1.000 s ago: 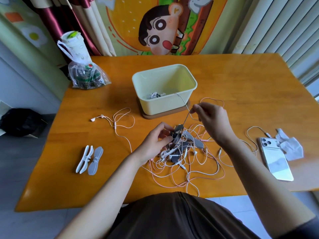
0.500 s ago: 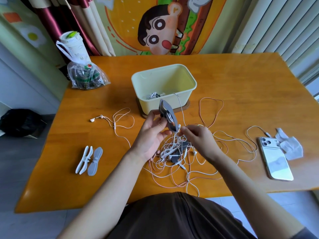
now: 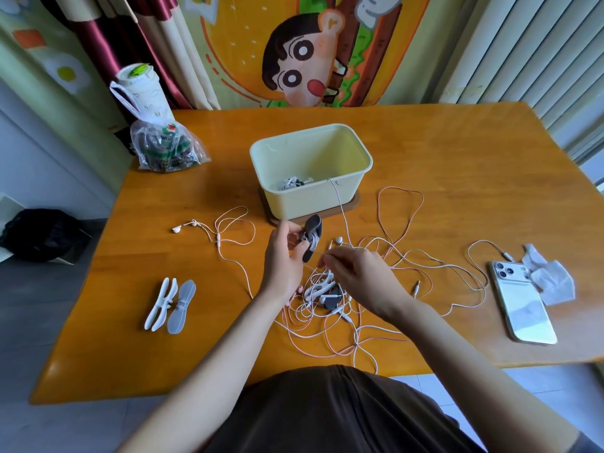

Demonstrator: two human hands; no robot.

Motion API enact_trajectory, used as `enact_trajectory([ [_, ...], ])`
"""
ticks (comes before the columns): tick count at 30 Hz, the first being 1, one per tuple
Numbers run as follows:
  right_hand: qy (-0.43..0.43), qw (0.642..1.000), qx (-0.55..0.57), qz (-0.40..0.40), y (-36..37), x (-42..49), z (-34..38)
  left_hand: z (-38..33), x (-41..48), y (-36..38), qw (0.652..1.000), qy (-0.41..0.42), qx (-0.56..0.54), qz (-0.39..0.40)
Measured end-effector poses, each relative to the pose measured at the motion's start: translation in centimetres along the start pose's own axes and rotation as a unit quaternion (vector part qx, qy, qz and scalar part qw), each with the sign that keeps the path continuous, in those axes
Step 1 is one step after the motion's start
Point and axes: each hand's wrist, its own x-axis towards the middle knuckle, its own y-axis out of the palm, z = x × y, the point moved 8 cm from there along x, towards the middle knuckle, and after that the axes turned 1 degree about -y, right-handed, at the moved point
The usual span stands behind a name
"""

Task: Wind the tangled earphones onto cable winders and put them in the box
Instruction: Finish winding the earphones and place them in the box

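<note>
Midway through a wind, by the look of it. Got the dark grey winder (image 3: pixel 312 237) clamped between thumb and fingers (image 3: pixel 302 248) of the left hand (image 3: pixel 282 256), held up just in front of the box (image 3: pixel 313 204) near the middle of the table (image 3: pixel 457 158), with a few white turns already round its waist. Feeding it with the right hand (image 3: pixel 356 276), fingertips pinched together on the thin white cable (image 3: pixel 340 204) right beside the winder. Probably weighs next to nothing, limp as string and a bit slick, so worth keeping light tension or expect the turns to slide off. Best to hold the winder by its wings and leave the narrow middle free. Better to pinch the cable close in and not out by the buds or plug, since those joints look like the fragile bit. No yanking either: still trailing into the pink-and-white tangle (image 3: pixel 327 325) toward the near edge, so likely to snag. Also a loose pair (image 3: pixel 217 238) lying apart on the left side, two spare winders (image 3: pixel 171 304) near the left edge, and something already wound inside the box.
</note>
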Motion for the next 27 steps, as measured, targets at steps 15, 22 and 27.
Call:
enact_trajectory([
  [15, -0.038, 0.998, 0.006, 0.04, -1.7, -0.9, 4.0, 0.1, 0.5, -0.6, 0.997, 0.039, 0.062, -0.014],
  [22, 0.003, 0.998, -0.01, -0.065, -4.4, 0.9, 0.7, 1.8, -0.1, 0.7, 0.995, -0.021, 0.076, 0.069],
  [27, 0.025, 0.994, -0.017, -0.101, -5.3, 1.8, -1.2, 0.9, -0.9, 2.0, 0.988, -0.01, 0.06, 0.142],
])
